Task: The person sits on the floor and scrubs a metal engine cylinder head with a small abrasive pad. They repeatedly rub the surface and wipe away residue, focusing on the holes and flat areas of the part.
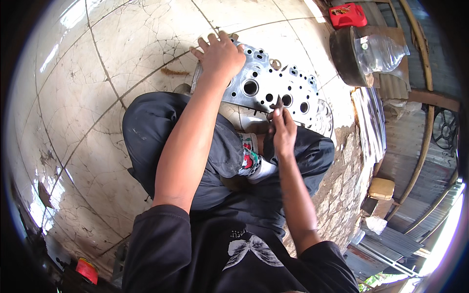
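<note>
A flat-faced metal engine cylinder head (273,82), pierced with round holes, lies on the floor before my crossed legs. My left hand (222,55) lies over its left end, fingers spread and back up; the surface beneath the palm is hidden. Near the head's close edge, my right hand (285,130) grips a dark, narrow object (279,102) with a pointed end. That tip is over the face, close to a large round hole; I cannot tell whether it touches. What exactly the object is stays unclear, its lower part being dark and partly covered by my fingers.
Cracked tiles (91,121) spread to the left. On the right are a red plastic container (348,15), a dark round object (342,56), a clear plastic bottle (381,53) and corrugated metal sheeting (370,124). A red round item (87,271) sits at lower left.
</note>
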Demonstrator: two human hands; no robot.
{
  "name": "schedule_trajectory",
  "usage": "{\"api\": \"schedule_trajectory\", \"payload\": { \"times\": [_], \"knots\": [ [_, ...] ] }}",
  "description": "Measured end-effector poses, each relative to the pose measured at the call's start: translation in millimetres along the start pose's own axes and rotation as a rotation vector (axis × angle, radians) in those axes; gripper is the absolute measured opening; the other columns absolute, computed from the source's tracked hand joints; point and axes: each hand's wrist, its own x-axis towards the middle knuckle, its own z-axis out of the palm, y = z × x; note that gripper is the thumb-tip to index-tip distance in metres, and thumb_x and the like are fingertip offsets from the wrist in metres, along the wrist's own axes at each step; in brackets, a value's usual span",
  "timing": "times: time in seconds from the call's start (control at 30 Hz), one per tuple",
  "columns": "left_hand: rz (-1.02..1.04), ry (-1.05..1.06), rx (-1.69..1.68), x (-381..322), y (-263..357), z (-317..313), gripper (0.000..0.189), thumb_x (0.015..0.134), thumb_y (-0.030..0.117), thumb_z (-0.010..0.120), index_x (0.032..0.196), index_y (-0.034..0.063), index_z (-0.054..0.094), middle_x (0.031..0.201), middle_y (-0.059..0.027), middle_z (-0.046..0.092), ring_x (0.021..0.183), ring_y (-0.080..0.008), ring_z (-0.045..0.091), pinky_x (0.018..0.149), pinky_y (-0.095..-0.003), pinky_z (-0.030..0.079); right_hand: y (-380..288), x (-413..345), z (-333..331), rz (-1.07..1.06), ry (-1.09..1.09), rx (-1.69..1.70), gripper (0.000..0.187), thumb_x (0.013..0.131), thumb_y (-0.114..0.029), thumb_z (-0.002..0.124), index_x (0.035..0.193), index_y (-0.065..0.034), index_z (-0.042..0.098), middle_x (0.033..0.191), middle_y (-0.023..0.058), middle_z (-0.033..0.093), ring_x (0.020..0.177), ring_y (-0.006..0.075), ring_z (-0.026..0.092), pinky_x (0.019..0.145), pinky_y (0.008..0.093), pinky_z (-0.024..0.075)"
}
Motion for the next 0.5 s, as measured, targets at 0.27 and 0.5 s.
{"api": "schedule_trajectory", "payload": {
  "times": [0.27, 0.5],
  "knots": [
    [0.424, -0.734, -0.582, -55, 17, -39, 0.041, 0.097, 0.033, 0.074, 0.125, 0.0032, 0.075, 0.108, -0.0201, 0.078, 0.106, -0.0281, 0.075, 0.098, -0.0369, 0.055, 20, -46, 8, 0.013, 0.086, 0.289, 0.032, 0.107, -0.027, 0.067, 0.124, -0.0003, 0.066, 0.089, -0.0009, 0.066, 0.071, 0.0050, 0.056, 0.063, 0.0219, 0.0457],
    [0.617, -0.831, -0.660, -54, 22, -27, 0.045, 0.090, 0.037, 0.082, 0.116, 0.0011, 0.078, 0.110, -0.0173, 0.078, 0.104, -0.0278, 0.075, 0.096, -0.0371, 0.055, -12, -39, 10, -0.047, 0.023, 0.380, 0.030, 0.107, -0.022, 0.065, 0.129, -0.0004, 0.064, 0.105, 0.0002, 0.069, 0.087, 0.0059, 0.059, 0.079, 0.0226, 0.0479]
  ]
}}
